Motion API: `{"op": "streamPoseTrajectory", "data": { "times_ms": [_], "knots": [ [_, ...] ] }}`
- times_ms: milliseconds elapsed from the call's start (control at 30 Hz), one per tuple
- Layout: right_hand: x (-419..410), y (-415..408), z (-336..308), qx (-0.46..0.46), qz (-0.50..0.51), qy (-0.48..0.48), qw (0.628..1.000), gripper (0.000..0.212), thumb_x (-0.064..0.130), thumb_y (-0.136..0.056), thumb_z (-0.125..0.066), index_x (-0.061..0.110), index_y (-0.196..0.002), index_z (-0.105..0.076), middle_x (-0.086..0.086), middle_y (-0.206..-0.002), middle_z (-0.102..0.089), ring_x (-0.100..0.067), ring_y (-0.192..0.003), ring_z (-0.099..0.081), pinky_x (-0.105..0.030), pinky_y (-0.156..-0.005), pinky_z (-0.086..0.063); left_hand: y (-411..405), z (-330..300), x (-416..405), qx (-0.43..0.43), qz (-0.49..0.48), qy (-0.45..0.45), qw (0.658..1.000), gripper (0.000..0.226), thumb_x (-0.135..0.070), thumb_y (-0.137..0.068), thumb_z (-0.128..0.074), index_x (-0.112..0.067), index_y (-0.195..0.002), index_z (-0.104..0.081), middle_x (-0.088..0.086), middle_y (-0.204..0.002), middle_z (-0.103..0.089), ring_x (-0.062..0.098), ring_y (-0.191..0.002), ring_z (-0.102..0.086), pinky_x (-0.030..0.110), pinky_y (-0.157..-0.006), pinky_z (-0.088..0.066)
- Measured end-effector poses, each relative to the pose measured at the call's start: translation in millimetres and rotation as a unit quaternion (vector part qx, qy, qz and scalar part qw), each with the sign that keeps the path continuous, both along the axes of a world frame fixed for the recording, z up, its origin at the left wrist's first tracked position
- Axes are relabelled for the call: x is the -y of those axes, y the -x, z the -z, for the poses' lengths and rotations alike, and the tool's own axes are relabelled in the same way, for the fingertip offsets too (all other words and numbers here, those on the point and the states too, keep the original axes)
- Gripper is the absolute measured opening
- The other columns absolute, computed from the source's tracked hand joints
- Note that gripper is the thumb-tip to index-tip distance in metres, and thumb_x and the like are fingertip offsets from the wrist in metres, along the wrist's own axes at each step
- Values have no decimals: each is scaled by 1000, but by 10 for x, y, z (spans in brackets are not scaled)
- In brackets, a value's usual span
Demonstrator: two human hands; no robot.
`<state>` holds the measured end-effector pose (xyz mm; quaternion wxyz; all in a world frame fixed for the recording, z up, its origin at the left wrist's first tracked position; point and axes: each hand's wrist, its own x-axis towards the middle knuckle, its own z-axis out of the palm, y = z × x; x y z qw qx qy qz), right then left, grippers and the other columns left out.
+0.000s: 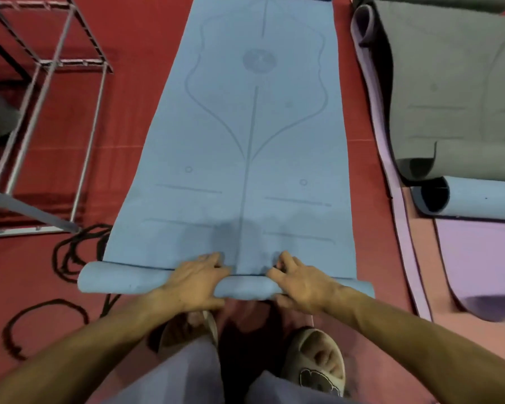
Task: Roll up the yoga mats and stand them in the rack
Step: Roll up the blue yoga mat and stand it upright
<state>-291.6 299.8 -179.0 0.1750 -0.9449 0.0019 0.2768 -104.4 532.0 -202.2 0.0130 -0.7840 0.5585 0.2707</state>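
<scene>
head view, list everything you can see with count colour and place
blue mat: 1, blue, centre floor, near end rolled
rack: 1, grey metal, far left
cables: several loops, black, floor left
purple mat: 1, purple, right, flat
grey mat: 1, grey, upper right, on the purple mat, edges curled
blue roll: 1, blue, right, on the purple mat
floor: red
slippers: 2, beige, bottom centre
left hand: on the roll
right hand: on the roll

Head view, steep downward, close over floor (134, 118).
</scene>
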Motion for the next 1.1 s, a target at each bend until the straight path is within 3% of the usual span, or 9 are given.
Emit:
{"op": "streamPoseTrajectory", "data": {
  "times_ms": [100, 233, 400, 500, 600, 733, 867, 1000, 1100],
  "knots": [
    [17, 26, 223, 1, 20, -11, 1000, 55, 52, -99, -54, 26, -145, -40, -5, -128, -37, -32, -115, -54, -45, -86, -53, 7, 132, -18, -52, 3, 40, 998, 72, -75, -74, -66, -33, -132, -51, -7, -125, -49, 14, -114, -54, 30, -91, -46],
    [-52, 98, 257, 16, 35, -13, 999, 67, 59, -94, -53, 27, -150, -35, -4, -136, -38, -31, -117, -57, -43, -88, -51, -86, 61, -77, -129, -23, 108, 985, 55, -84, -85, -59, -39, -117, -59, -21, -109, -55, 0, -103, -57, 21, -83, -46],
    [6, 318, 261, 135, 70, -17, 988, 58, 69, -96, -55, 25, -133, -46, 1, -128, -44, -24, -107, -55, -40, -87, -53, -123, 105, -9, -99, -34, 99, 990, 54, -83, -90, -50, -40, -114, -71, -21, -107, -64, 5, -103, -61, 22, -87, -45],
    [-40, 393, 281, 193, 88, 37, 977, 50, 64, -99, -52, 25, -129, -56, 0, -123, -47, -25, -103, -48, -40, -91, -46, -129, 87, 40, -60, -37, 82, 994, 58, -84, -92, -39, -46, -124, -69, -24, -109, -53, 7, -105, -55, 23, -89, -40],
    [-40, 306, 287, 183, 123, 44, 974, 45, 62, -103, -44, 31, -131, -60, 5, -119, -47, -23, -100, -47, -40, -87, -44, -119, 64, 75, 4, -75, 90, 993, 65, -85, -92, -35, -46, -137, -61, -15, -114, -52, 13, -108, -58, 31, -92, -46],
    [101, 149, 295, 132, 166, 34, 977, 49, 64, -103, -33, 40, -135, -60, 10, -119, -50, -22, -104, -52, -41, -87, -46, -86, 27, 136, 79, -34, 193, 977, 50, -75, -97, -47, -31, -111, -67, -9, -108, -54, 20, -94, -58, 35, -80, -45],
    [169, -2, 272, 81, 162, 42, 982, 59, 68, -99, -21, 44, -139, -57, 13, -125, -53, -21, -113, -54, -40, -91, -48, -205, 58, 42, 73, 0, 135, 988, 66, -82, -81, -62, -41, -132, -56, -12, -114, -52, 15, -98, -55, 33, -84, -47],
    [206, -91, 251, 90, 205, 4, 975, 33, 61, -102, -44, 40, -128, -50, 17, -127, -59, -19, -114, -55, -41, -90, -48, -272, 8, 63, 56, -45, 108, 992, 62, -78, -87, -57, -51, -142, -51, -16, -113, -55, 15, -98, -60, 32, -82, -49],
    [179, -70, 225, 137, 219, 30, 966, 31, 60, -104, -44, 34, -115, -56, 11, -113, -61, -23, -103, -56, -42, -85, -50, -260, -37, 111, 49, -67, 89, 993, 59, -78, -92, -47, -51, -144, -52, -18, -118, -60, 15, -104, -65, 31, -80, -48]
  ]
}}
